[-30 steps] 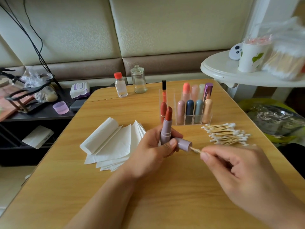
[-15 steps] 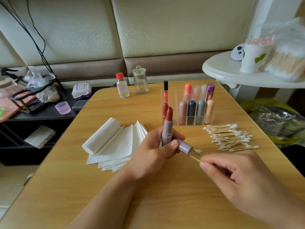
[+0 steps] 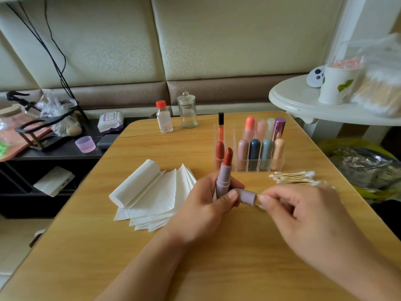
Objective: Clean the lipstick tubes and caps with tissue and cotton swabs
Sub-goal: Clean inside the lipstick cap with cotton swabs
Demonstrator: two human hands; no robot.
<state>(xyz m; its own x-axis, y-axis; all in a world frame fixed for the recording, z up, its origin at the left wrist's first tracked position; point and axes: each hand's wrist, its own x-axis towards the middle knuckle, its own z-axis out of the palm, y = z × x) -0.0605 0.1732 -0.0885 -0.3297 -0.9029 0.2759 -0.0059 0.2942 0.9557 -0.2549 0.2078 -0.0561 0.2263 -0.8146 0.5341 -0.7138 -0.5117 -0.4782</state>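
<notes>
In the left hand (image 3: 208,205), held above the wooden table (image 3: 152,268), are two things together: the open lipstick tube (image 3: 223,177), upright with its red stick showing at the top, and its mauve cap (image 3: 246,196), which lies sideways under the thumb with the mouth turned to the right. The fingers are curled around both. Just beside the mouth of the cap, the right hand (image 3: 303,216) pinches a cotton swab (image 3: 261,207) between thumb and fingers; only its white tip shows, and it seems to sit at the rim, a little outside, though the blur makes this uncertain.

I judge that the step in hand is cleaning the inside of the cap with the swab. The next move needs the tip to go straight into the small opening, and then to turn gently along the inner wall, while the left thumb keeps the cap from rolling.

Behind the grip stands a clear organizer (image 3: 249,161) with other lipsticks, and to its right the pile of swabs (image 3: 293,178) lies near the right hand. To the left of the grip the tissues (image 3: 152,192) are spread. Nothing stands between swab and cap; the exposed red stick is close to the fingers and could smear them.
</notes>
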